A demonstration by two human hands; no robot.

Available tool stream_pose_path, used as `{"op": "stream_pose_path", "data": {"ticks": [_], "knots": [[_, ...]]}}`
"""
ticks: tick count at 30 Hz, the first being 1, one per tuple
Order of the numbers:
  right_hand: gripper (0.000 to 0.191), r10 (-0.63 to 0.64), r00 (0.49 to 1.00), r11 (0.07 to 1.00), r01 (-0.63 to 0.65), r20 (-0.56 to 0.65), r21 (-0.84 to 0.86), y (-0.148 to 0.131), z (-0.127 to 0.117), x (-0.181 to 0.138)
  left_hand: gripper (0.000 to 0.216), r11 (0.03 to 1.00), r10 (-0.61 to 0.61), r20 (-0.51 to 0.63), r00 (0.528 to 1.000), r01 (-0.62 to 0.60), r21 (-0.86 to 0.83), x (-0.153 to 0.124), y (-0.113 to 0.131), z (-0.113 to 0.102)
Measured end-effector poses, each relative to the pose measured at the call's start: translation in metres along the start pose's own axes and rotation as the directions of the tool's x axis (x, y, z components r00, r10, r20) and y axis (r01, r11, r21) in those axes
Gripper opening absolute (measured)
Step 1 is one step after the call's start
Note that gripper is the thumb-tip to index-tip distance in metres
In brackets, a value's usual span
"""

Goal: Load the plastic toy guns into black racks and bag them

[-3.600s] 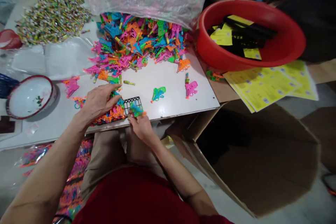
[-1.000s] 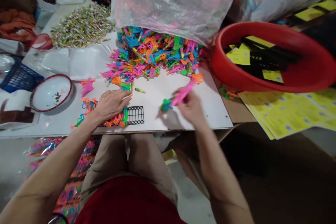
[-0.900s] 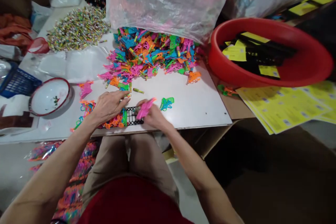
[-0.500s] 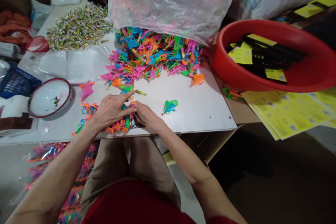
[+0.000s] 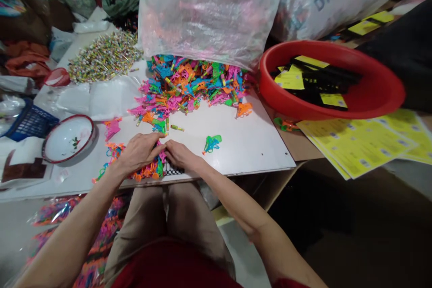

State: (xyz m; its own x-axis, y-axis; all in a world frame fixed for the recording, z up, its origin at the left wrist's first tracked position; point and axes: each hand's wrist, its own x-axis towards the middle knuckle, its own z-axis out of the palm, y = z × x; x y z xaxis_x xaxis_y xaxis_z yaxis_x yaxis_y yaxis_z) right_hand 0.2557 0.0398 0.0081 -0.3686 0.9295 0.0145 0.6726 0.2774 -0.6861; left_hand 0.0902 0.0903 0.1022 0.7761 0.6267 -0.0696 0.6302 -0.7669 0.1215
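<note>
My left hand (image 5: 137, 152) reaches over a row of small plastic toy guns (image 5: 146, 172) in orange, pink and green, its fingers stretched out and the thumb apart. Against its thumb, my right hand (image 5: 181, 155) has its fingers closed at a pink toy gun (image 5: 162, 156), which is partly hidden. Under the right hand, a black grid-like piece (image 5: 173, 169) shows at the table's front edge. A blue and green toy gun (image 5: 212, 144) lies to the right. Just beyond the fingers is a small yellow-green tube (image 5: 177, 128).
A heap of colourful toy guns (image 5: 192, 83) spills from a large plastic bag (image 5: 209, 13). At right stand a red tub (image 5: 286, 105) and yellow printed sheets (image 5: 357, 146). An enamel bowl (image 5: 64, 144), a blue basket (image 5: 37, 121) and a pile of small tubes (image 5: 104, 56) are on the left.
The camera view has shifted, so the table sits slightly lower and further left. My hands stay together over the row, and more of the black grid shows beneath my right hand.
</note>
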Motion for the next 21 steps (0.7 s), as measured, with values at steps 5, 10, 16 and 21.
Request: {"op": "stream_pose_path", "data": {"ticks": [5, 10, 16, 21], "knots": [[0.023, -0.035, 0.997, 0.999, 0.034, -0.075, -0.009, 0.012, -0.037, 0.038, 0.038, 1.0, 0.005, -0.006, 1.0, -0.005, -0.003, 0.001, 0.004, 0.0], [0.025, -0.04, 0.992, 0.915, -0.011, -0.118, -0.403, 0.008, -0.03, 0.066, 0.038, 1.0, -0.02, 0.01, 1.0, 0.02, -0.017, -0.001, 0.002, -0.004], [0.027, 0.058, 0.99, 0.848, -0.115, -0.125, -0.517, 0.037, -0.049, 0.007, 0.045, 0.987, -0.15, -0.046, 0.988, 0.147, -0.064, -0.011, -0.024, -0.005], [0.028, 0.092, 0.988, 0.86, -0.141, -0.122, -0.491, 0.02, -0.063, 0.031, 0.051, 0.985, -0.143, -0.113, 0.983, 0.129, -0.117, -0.013, -0.034, -0.003]]}}
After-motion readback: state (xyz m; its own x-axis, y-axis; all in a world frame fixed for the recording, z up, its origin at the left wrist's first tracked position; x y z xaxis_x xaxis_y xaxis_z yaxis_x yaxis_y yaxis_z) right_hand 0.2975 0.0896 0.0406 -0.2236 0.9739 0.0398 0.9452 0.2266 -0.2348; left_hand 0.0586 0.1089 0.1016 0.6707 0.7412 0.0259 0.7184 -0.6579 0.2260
